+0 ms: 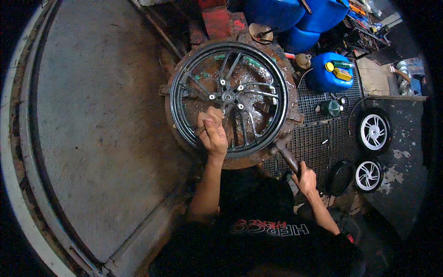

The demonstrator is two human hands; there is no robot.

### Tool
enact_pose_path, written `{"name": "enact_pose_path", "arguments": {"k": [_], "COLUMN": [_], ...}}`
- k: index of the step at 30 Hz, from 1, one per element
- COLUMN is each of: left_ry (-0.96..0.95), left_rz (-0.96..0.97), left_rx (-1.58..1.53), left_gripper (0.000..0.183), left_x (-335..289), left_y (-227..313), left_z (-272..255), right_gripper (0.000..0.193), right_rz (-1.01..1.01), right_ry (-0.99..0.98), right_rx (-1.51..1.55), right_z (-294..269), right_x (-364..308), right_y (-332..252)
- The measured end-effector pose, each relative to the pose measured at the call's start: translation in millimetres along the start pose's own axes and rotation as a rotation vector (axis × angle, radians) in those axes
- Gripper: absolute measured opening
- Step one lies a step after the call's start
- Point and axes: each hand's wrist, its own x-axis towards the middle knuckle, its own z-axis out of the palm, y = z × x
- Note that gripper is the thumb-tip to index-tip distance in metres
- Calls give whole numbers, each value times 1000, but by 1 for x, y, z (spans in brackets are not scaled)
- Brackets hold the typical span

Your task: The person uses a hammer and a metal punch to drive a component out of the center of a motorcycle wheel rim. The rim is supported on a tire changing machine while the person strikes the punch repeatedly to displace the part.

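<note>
Dim workshop light, glare on black wheel rim, heavy fisheye bending, dark vignette at corners, soft focus

Blue jerrycan w/ yellow cap far right, big blue drums behind, green bottle on black grid mat, two small white wheels right, grey concrete floor left.

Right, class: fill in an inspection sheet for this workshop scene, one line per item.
Surface: rusty round stand, black mesh mat beside it.
Job's things: black spoked wheel rim flat on the stand.
Clutter: blue jerrycan, green bottle, two small white-spoked wheels.
Hands: left hand closed on the rim's spokes; right hand grips a lever handle.
Cables: nothing seen.
Surroundings: concrete floor.
</note>
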Motion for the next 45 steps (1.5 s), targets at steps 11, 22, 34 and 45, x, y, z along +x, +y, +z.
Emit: {"name": "enact_pose_path", "arguments": {"k": [11, 22, 34, 45], "left_ry": [22, -34, -65, -417], "left_rz": [-17, -47, -4, 52], "left_rx": [417, 525, 492, 308], "left_gripper": [38, 43, 40, 19], "left_x": [6, 25, 28, 49], "left_y": [-16, -17, -15, -15], "left_z": [18, 14, 19, 3], "right_gripper": [39, 56, 67, 70], "right_rz": [205, -32, -525, -288], "right_ry": [318, 662, 505, -63], "right_rx": [507, 843, 308, -232], "right_z": [8, -64, -221, -292], "right_x": [-60, -42, 16, 37], "right_y": [37, 38, -118, -288]}}
